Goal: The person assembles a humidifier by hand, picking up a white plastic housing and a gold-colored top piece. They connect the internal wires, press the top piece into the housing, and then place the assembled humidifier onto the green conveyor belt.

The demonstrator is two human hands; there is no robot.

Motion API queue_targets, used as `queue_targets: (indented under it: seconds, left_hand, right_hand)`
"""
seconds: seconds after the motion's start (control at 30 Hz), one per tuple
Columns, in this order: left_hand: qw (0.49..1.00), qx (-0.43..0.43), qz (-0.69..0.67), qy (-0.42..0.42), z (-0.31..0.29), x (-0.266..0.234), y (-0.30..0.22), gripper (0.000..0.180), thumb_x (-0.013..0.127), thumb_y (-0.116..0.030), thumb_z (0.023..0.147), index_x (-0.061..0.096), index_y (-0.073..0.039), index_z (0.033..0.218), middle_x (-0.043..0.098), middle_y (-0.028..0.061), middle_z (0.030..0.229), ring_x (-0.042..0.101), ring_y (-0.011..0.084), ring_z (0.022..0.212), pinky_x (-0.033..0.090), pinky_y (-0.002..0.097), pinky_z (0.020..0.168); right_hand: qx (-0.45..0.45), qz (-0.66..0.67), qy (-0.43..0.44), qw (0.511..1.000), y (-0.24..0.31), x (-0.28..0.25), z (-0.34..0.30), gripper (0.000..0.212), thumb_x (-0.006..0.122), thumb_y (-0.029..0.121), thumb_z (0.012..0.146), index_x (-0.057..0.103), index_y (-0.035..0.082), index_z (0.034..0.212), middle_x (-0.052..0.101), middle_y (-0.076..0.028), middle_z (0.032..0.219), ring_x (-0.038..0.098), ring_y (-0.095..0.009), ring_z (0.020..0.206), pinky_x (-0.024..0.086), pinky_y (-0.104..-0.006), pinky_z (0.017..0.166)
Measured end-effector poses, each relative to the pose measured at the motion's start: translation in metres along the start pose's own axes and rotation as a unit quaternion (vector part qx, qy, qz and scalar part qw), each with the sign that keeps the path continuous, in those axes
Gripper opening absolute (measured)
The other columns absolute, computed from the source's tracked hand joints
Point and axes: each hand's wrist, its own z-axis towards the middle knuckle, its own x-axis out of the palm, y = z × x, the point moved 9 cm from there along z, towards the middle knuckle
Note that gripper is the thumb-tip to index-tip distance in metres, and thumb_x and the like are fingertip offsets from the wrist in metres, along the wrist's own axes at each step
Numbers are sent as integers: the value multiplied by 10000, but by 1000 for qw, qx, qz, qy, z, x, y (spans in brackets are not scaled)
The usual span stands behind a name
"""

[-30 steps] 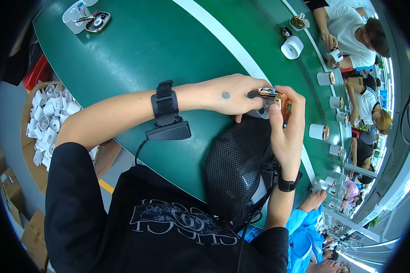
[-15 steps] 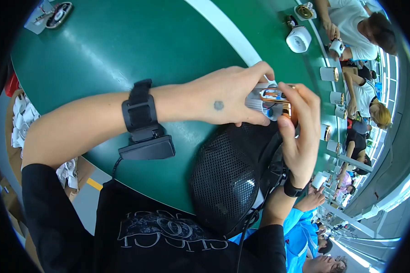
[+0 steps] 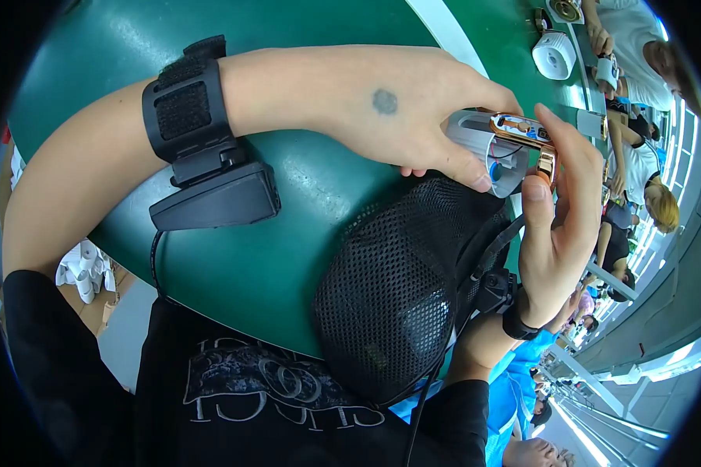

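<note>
My left hand (image 3: 401, 105) is closed around a white rounded plastic housing (image 3: 508, 170), whose open end faces right. Inside it a bit of blue and a thin dark wire show. At that open end, a copper-coloured rimmed cover (image 3: 547, 165) with small parts inside its frame sits tilted against the housing. My right hand (image 3: 562, 210) pinches this cover between thumb and fingers. Whether cover and housing are fastened together, I cannot tell.
A black mesh bag (image 3: 389, 296) lies on the green table (image 3: 288, 175) below my hands. A black device (image 3: 214, 198) with a cable is strapped to my left wrist. Another white housing (image 3: 554, 56) stands farther off. Co-workers sit along the right; a box of white parts (image 3: 86, 268) is at lower left.
My left forearm appears higher and nearer. Both hands, with the housing and cover, have shifted right in the picture. More of the housing's opening and the cover's frame shows now.
</note>
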Motion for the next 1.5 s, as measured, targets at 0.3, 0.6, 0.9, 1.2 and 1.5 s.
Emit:
queue_targets:
  seconds: [0.3, 0.6, 0.9, 1.2, 1.5]
  left_hand:
    - [1000, -7, -8, -3, 8, -5, -2, 618, 778, -218, 918, 512, -23, 1441, 675, 85, 741, 636, 130, 555, 499, 269, 526]
    - [991, 29, -26, 127, 21, -8, -11, 496, 662, -295, 1021, 488, 4, 1376, 673, 129, 939, 663, 160, 759, 532, 308, 678]
    - [991, 34, -86, 100, 12, -10, -14, 400, 667, -280, 1016, 527, 29, 1227, 652, 115, 818, 644, 166, 671, 521, 300, 621]
    - [991, 41, -85, 92, 3, -11, -9, 341, 665, -273, 1006, 538, 26, 1107, 646, 117, 762, 640, 195, 653, 512, 322, 611]
    - [989, 103, -69, 78, 1, -15, -13, 357, 664, -280, 988, 530, 40, 1073, 618, 138, 741, 614, 231, 644, 483, 354, 602]
  right_hand:
    - [-49, -32, -9, 998, -4, -9, 7, 458, 603, 239, 1041, 568, 38, 1451, 621, -134, 1360, 605, -231, 1209, 476, -353, 1034]
    - [-34, -52, -39, 997, -7, -15, 8, 527, 630, 284, 1033, 538, 46, 1494, 635, -91, 1295, 604, -151, 1069, 482, -284, 936]
    - [-13, -106, -59, 993, 9, -10, 5, 458, 617, 272, 1039, 604, 45, 1437, 644, -91, 1189, 589, -156, 992, 459, -267, 885]
    - [-61, -142, -44, 987, 21, 4, 8, 441, 591, 254, 1048, 603, 44, 1436, 646, -140, 1240, 621, -236, 1070, 470, -333, 968]
    - [-54, -168, -36, 984, 22, 6, 5, 447, 575, 249, 1055, 586, 30, 1445, 642, -150, 1278, 628, -242, 1106, 484, -346, 976]
